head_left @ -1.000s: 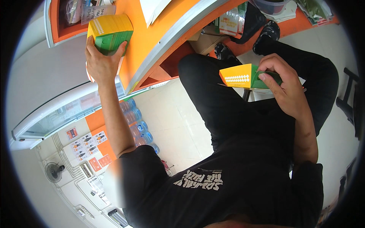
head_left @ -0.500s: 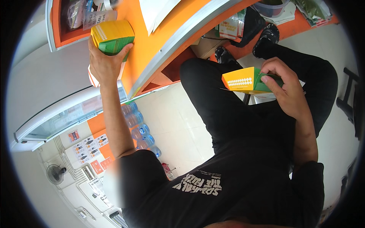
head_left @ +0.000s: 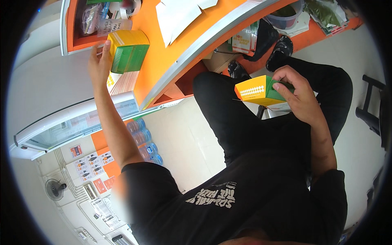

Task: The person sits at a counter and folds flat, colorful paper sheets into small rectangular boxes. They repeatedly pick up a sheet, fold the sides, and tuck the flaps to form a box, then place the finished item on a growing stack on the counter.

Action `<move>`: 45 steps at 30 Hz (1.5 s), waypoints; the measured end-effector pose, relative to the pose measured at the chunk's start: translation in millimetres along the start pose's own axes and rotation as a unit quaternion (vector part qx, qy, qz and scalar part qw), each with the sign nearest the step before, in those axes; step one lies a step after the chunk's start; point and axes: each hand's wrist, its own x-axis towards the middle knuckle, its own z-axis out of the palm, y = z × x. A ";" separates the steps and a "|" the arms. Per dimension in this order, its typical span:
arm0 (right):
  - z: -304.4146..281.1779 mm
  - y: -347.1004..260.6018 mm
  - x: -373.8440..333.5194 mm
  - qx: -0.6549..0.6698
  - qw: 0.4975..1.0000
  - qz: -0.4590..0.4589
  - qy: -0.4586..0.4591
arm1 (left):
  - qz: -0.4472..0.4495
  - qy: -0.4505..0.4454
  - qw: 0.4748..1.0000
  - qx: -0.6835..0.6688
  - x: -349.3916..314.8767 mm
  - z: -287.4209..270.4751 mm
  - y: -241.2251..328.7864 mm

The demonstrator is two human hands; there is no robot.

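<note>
Left hand (head_left: 99, 65) presses a yellow-and-green cardboard carton (head_left: 127, 52) on the orange counter (head_left: 163, 61); right hand (head_left: 300, 98) grips a matching yellow-and-green carton (head_left: 261, 90), long axis pointing left, I note.

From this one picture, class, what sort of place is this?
Probably a small shop: an orange counter, stacked water bottles on the floor, and identical yellow-green boxes, one on the counter, one in the right hand.

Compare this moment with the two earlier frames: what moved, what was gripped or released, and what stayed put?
The left hand pushed its yellow-and-green box further onto the orange counter; the fingers now rest at the box's side rather than wrapped around it. The right hand stayed over the lap, still gripping the second box.
</note>
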 end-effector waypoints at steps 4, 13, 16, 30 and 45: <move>-1.1 0.3 -1.0 -0.002 1.000 0.003 0.004 | 0.070 -0.013 0.997 0.020 26.8 5.4 -15.9; -4.6 11.2 5.8 0.014 0.997 0.070 0.025 | -0.074 -0.068 0.973 -0.207 27.2 32.7 -34.6; -5.4 12.1 11.5 0.005 0.994 0.108 0.034 | -0.074 -0.052 0.974 -0.208 25.7 37.5 -30.4; -4.2 -20.0 5.7 0.028 0.992 0.107 0.066 | -0.078 -0.101 0.962 -0.242 34.7 41.1 -42.5; 0.7 -51.5 -28.1 -0.123 0.986 -0.077 0.081 | 0.108 0.164 0.939 -0.284 -47.8 20.0 37.0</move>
